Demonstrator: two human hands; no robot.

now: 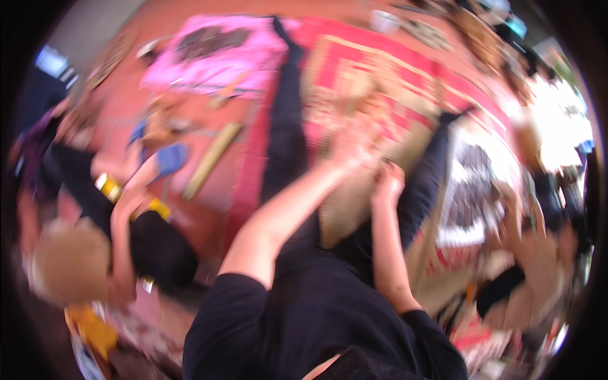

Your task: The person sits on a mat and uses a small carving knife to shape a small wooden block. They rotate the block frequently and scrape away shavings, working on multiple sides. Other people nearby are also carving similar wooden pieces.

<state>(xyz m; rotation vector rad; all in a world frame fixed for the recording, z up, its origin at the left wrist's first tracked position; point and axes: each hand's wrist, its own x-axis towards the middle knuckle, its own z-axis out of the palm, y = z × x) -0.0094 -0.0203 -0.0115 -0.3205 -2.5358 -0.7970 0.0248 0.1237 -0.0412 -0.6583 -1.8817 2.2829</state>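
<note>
Left hand and right hand both on tan woven mat over the lap, just below each grip (closure unclear, too blurred). Probably light, flexible; best held at edges.

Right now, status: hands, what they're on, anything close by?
Left hand and right hand both on the tan flat board over the lap; grip blurred. Another person's hand close at right.

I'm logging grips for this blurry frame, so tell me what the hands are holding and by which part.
Both hands meet a tan woven panel: the left hand near its upper edge, the right hand at its right edge. Motion blur hides whether either grip is closed.
</note>
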